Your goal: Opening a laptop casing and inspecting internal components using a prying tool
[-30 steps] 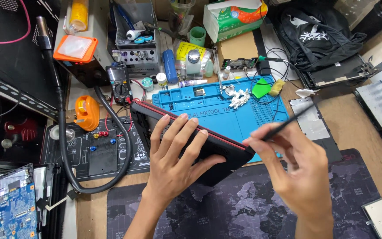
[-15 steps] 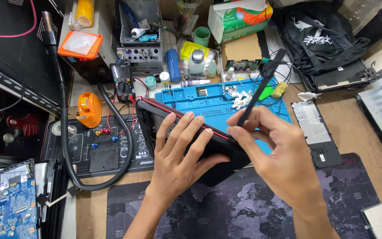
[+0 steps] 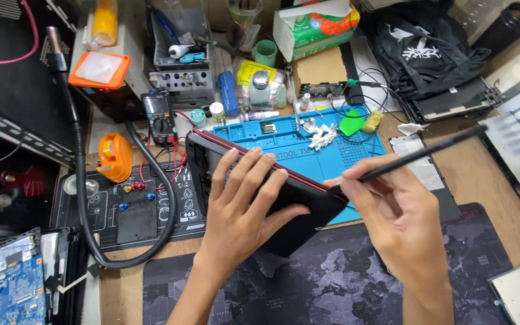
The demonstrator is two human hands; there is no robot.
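Observation:
A black laptop shell [image 3: 299, 204] with a red edge strip stands tilted on the bench in front of me. My left hand [image 3: 242, 210] lies flat across its upper face, fingers spread, thumb on the near side. My right hand [image 3: 401, 225] grips a thin black pry tool [image 3: 416, 155] like a pen. The tool's tip touches the shell's right corner at the red seam, and its shaft points up and to the right.
A blue silicone work mat [image 3: 344, 144] with small white parts lies behind the shell. A multimeter [image 3: 159, 117], an orange tape dispenser [image 3: 115, 157] and a black hose stand to the left. A dark map-printed desk mat [image 3: 332, 289] covers the near bench. A black bag [image 3: 428, 51] sits far right.
My right hand has swung the black tool from pointing steeply upward to lying flatter toward the right, its tip staying at the shell's right corner. My left hand has kept its hold.

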